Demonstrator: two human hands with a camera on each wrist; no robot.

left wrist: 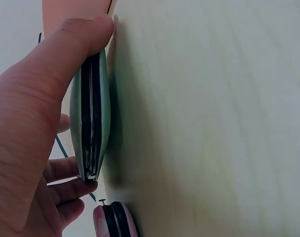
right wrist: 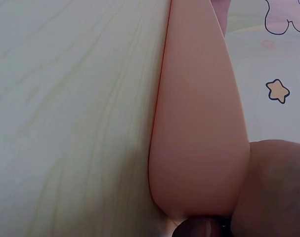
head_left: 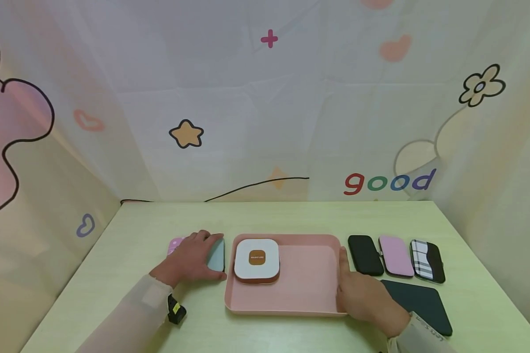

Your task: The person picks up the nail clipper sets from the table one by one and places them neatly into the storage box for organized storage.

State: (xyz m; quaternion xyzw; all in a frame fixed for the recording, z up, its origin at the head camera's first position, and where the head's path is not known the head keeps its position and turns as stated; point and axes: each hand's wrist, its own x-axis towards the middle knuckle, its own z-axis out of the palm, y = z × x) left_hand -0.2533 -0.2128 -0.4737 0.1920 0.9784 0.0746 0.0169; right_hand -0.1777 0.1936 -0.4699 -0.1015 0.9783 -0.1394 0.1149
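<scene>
My left hand (head_left: 193, 257) grips a pale blue-green zip case (head_left: 216, 256) just left of the pink tray (head_left: 309, 284). In the left wrist view the thumb lies on one end of this case and fingertips on the other; its dark zip edge faces the camera. A pink case (head_left: 174, 244) is partly hidden behind that hand. On the tray's left side sits a white rounded box (head_left: 243, 262) with a brown base and a label reading MANICURE. At the tray's right wall, my right hand (head_left: 364, 296) holds the rim, its index finger lying along it.
Right of the tray lie a black zip case (head_left: 365, 255), a pink-purple zip case (head_left: 396, 256) and a plaid-and-black case (head_left: 427, 261) in a row. Nearer, a dark flat rectangle (head_left: 424, 304) is partly covered by the right wrist. A printed curtain (head_left: 229, 98) surrounds the table.
</scene>
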